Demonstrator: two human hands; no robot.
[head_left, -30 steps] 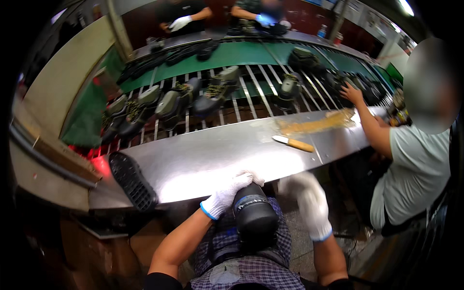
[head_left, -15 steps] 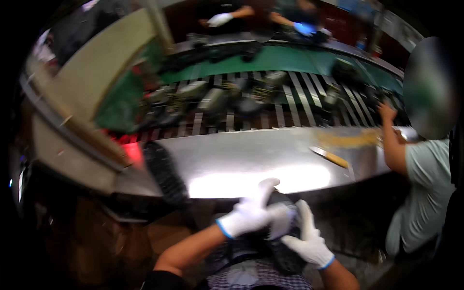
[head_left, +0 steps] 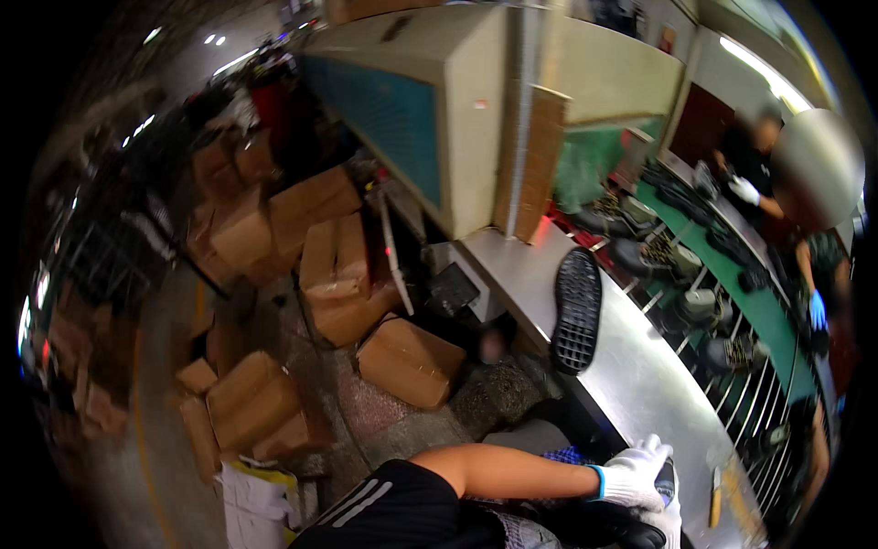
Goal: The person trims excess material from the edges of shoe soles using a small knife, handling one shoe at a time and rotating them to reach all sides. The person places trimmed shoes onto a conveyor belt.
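In white gloves with blue cuffs, both my hands are at a dark and grey shoe [head_left: 669, 483] low in the picture, beside the metal table's near edge. My left hand [head_left: 633, 476] is closed over the shoe from above. Lower down and partly covered by the left, my right hand [head_left: 669, 522] presses against the shoe's other side; most of its fingers are hidden. On the metal table [head_left: 631, 352] lies a black rubber sole [head_left: 578, 311], its gridded face up. A yellow-handled knife [head_left: 715, 503] rests to the right of my hands.
Beyond the table, a slatted roller conveyor [head_left: 736, 403] carries several shoes, with a green belt [head_left: 709, 242] behind it. Co-workers stand on the far side. Cardboard boxes [head_left: 412, 361] cover the floor at left, near a large cream machine housing [head_left: 476, 119].
The view has swung left, so the boxes and machine housing now show, and my hands sit farther right and lower. Both hands stay at the shoe. The sole still lies on the table.
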